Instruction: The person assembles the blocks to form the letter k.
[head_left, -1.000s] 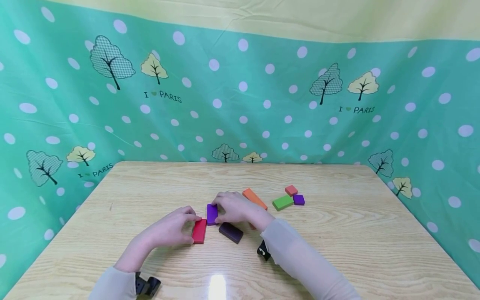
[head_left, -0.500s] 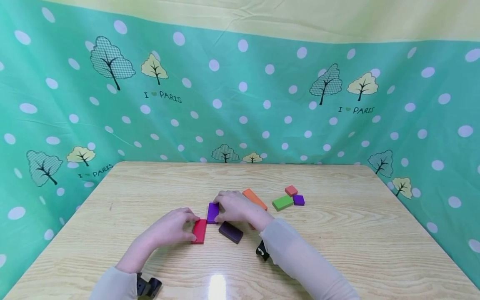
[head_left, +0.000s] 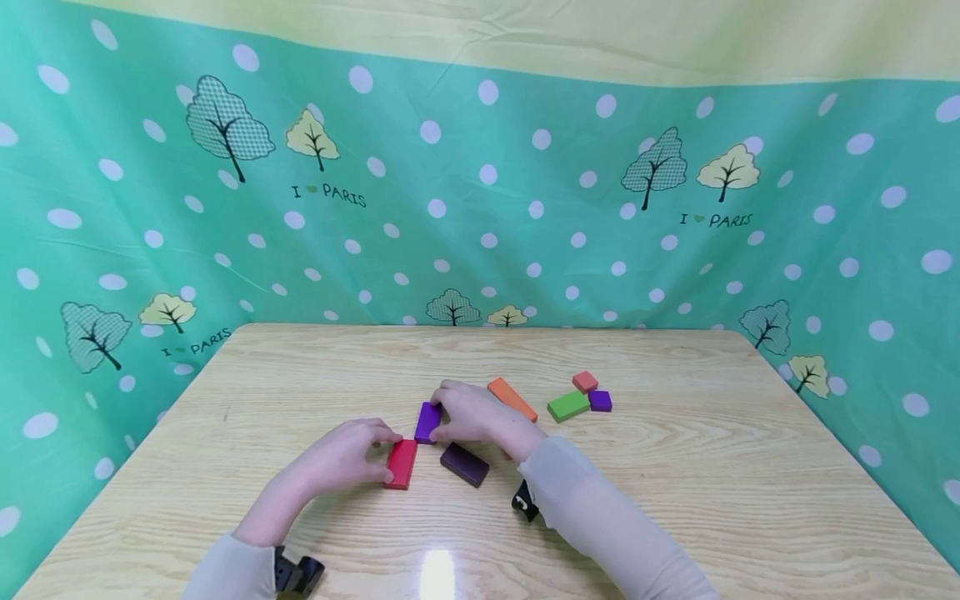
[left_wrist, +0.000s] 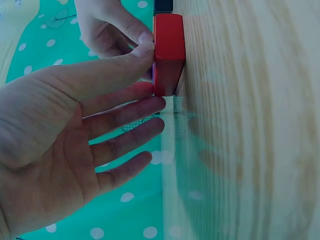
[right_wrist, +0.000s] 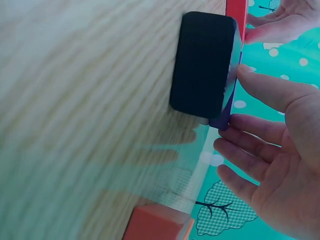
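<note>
Wears a pale grey left sleeve (head_left: 231,571) at lower left of the head view and a matching right sleeve (head_left: 600,521), lightly creased, at lower right. Carries a black left wrist camera (head_left: 306,575) with a rounded end and a black right wrist camera (head_left: 524,502) bearing a small pale mark.

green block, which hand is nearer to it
Right. The right hand is to the left of the green block; the left hand is farther left, pinching the red block.
</note>
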